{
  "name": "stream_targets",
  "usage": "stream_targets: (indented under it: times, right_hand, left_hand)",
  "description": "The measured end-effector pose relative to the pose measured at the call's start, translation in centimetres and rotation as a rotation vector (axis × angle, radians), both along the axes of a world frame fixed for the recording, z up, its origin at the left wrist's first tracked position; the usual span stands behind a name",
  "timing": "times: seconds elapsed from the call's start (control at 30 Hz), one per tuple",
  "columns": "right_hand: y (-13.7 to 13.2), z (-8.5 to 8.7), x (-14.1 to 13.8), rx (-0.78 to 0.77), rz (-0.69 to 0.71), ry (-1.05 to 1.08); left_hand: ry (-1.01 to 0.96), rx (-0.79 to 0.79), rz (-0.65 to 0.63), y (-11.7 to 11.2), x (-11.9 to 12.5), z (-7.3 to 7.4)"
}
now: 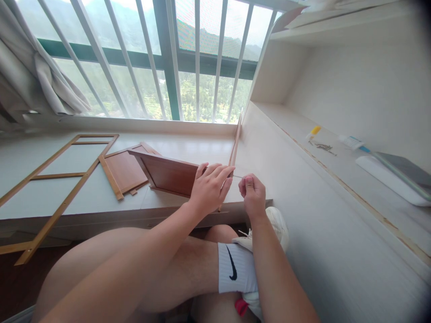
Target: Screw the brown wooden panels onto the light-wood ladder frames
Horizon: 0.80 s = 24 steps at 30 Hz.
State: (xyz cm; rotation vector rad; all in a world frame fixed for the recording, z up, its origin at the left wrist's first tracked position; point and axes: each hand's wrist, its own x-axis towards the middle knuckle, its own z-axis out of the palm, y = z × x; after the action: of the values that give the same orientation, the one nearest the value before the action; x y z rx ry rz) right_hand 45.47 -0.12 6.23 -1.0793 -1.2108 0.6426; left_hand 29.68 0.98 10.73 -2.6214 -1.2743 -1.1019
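Observation:
A reddish-brown wooden panel [171, 177] with a raised frame stands tilted at the edge of the white ledge. My left hand [211, 185] grips its right end, fingers laid over the top edge. My right hand [252, 190] is closed around a thin metal rod [238, 176], thumb on top. The rod reaches left to the panel's end beside my left fingertips. Its tip and the part within my fist are hidden, so its exact kind is unclear.
On the ledge [161, 146] lie a ladder-like wooden frame [72, 193] and another wooden panel [126, 166]. Wooden strips [235, 139] lean in the corner. The right shelf holds small screws [325, 147], a yellow-capped bottle [314, 132] and a dark flat device [404, 172]. Barred windows stand ahead.

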Motion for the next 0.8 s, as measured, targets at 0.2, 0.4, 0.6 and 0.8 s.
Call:
stream_targets:
  times: [0.2, 0.4, 0.6, 0.8]
  right_hand:
    - [-0.11, 0.11, 0.08, 0.031, -0.047, -0.084]
    - [-0.25, 0.36, -0.22, -0.005, -0.041, -0.043]
    - [-0.19, 0.24, -0.35, -0.064, -0.018, 0.04]
    - [0.18, -0.33, -0.27, -0.159, 0.108, 0.283]
  left_hand:
    - [0.001, -0.003, -0.005, -0.05, 0.01, 0.08]
    - [0.006, 0.001, 0.006, -0.04, -0.08, 0.14]
    - [0.016, -0.002, 0.013, -0.01, -0.17, 0.19]
    - [0.012, 0.0, 0.013, 0.0, -0.14, 0.15]
